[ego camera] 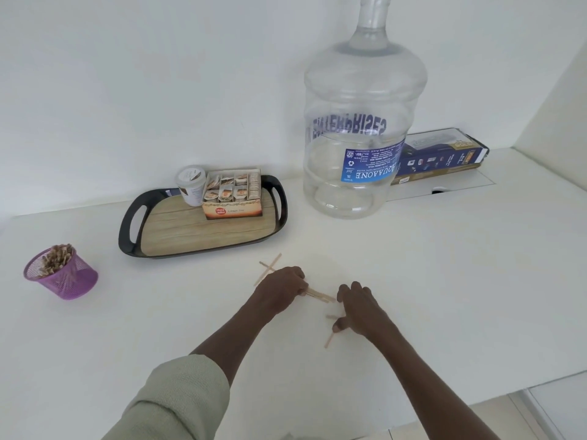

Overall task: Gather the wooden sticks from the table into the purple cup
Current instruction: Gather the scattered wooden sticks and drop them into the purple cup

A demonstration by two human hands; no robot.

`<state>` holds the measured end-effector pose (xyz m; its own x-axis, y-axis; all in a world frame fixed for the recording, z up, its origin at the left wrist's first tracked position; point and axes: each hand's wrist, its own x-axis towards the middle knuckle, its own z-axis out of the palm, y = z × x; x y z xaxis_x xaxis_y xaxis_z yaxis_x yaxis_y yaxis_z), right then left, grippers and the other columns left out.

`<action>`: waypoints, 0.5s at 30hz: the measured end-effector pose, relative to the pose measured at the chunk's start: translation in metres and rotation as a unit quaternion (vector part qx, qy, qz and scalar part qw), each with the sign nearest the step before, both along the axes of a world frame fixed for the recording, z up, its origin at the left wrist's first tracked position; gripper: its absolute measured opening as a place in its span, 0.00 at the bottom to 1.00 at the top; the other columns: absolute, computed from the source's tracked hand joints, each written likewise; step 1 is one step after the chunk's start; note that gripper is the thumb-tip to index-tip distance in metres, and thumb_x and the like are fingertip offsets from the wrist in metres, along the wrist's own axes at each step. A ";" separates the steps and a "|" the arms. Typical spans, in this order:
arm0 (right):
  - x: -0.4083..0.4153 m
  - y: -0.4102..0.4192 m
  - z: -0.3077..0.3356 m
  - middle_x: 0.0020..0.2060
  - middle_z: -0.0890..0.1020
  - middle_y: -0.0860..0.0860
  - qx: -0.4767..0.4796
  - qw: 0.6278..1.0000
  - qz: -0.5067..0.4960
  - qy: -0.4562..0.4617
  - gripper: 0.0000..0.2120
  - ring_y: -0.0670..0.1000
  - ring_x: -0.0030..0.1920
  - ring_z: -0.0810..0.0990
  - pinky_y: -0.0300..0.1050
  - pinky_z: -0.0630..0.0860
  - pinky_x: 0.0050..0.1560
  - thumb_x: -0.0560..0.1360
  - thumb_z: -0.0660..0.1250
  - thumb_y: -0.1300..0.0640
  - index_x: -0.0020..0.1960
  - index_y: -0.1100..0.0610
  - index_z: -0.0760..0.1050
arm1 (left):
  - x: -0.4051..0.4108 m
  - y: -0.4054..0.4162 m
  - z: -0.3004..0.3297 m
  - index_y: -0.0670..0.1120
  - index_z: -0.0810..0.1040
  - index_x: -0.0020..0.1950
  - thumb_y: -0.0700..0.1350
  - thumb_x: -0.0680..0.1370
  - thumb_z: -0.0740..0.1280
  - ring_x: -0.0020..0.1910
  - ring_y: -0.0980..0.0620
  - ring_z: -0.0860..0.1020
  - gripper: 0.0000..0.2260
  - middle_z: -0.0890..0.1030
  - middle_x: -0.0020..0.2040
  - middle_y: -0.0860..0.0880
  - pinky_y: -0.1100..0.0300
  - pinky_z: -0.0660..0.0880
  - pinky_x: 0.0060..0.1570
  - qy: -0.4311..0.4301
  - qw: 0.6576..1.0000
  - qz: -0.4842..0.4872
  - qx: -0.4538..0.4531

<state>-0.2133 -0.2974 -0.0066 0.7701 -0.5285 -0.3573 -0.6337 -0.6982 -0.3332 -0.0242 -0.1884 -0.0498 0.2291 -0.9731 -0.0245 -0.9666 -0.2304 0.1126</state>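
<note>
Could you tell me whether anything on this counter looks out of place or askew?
Yes: loose wooden sticks lie scattered and crossed on the white counter, some near the left hand and right hand. The purple cup, already packed with sticks, appears tilted. The big water jug stands upright; its label reads upside down.

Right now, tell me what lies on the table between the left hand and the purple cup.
Nothing: in the head view the white table is bare from the left hand across to the purple cup. The tray sits farther back, off that line.
</note>
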 end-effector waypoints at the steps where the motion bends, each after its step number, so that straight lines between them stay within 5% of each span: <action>1: 0.001 -0.007 -0.001 0.53 0.70 0.50 0.019 1.000 -0.007 -0.019 0.26 0.55 0.56 0.69 0.47 0.68 0.48 0.66 0.79 0.56 0.58 0.56 0.71 | 0.000 0.000 0.000 0.49 0.78 0.43 0.51 0.71 0.59 0.48 0.47 0.78 0.10 0.78 0.47 0.54 0.59 0.68 0.38 0.015 1.000 0.022 -0.005; 4: 0.006 -0.021 -0.004 0.42 0.69 0.44 0.054 0.996 -0.042 -0.057 0.17 0.52 0.49 0.71 0.46 0.69 0.43 0.66 0.76 0.60 0.49 0.52 0.73 | 0.000 0.002 -0.002 0.48 0.78 0.43 0.51 0.72 0.58 0.45 0.51 0.74 0.12 0.75 0.45 0.56 0.59 0.66 0.38 0.041 0.998 0.037 -0.025; 9: 0.008 -0.029 -0.005 0.45 0.70 0.48 0.000 0.997 -0.011 -0.071 0.08 0.53 0.48 0.74 0.50 0.76 0.47 0.70 0.75 0.57 0.46 0.54 0.77 | -0.006 0.011 0.001 0.48 0.77 0.44 0.50 0.76 0.56 0.45 0.50 0.74 0.11 0.74 0.44 0.54 0.61 0.61 0.32 0.077 0.994 0.070 -0.025; 12: 0.007 -0.034 -0.011 0.46 0.73 0.47 0.013 0.997 -0.021 -0.070 0.10 0.51 0.48 0.75 0.45 0.71 0.40 0.67 0.76 0.59 0.44 0.50 0.77 | -0.007 0.015 0.005 0.45 0.77 0.47 0.42 0.79 0.59 0.46 0.49 0.73 0.07 0.74 0.45 0.49 0.57 0.68 0.35 0.056 0.996 0.063 -0.037; 15: 0.006 -0.035 -0.013 0.46 0.76 0.46 0.004 0.997 0.007 -0.078 0.08 0.49 0.47 0.76 0.49 0.76 0.44 0.66 0.72 0.62 0.40 0.50 0.78 | -0.008 0.016 0.004 0.44 0.76 0.50 0.39 0.80 0.60 0.45 0.46 0.75 0.06 0.75 0.45 0.46 0.51 0.74 0.39 0.011 0.998 0.061 -0.031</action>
<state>-0.2071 -0.3321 -0.0194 0.8236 -0.5151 -0.2376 -0.5645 -0.7033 -0.4321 -0.0318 -0.1719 -0.0459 0.3458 -0.9379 0.0275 -0.9289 -0.3380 0.1516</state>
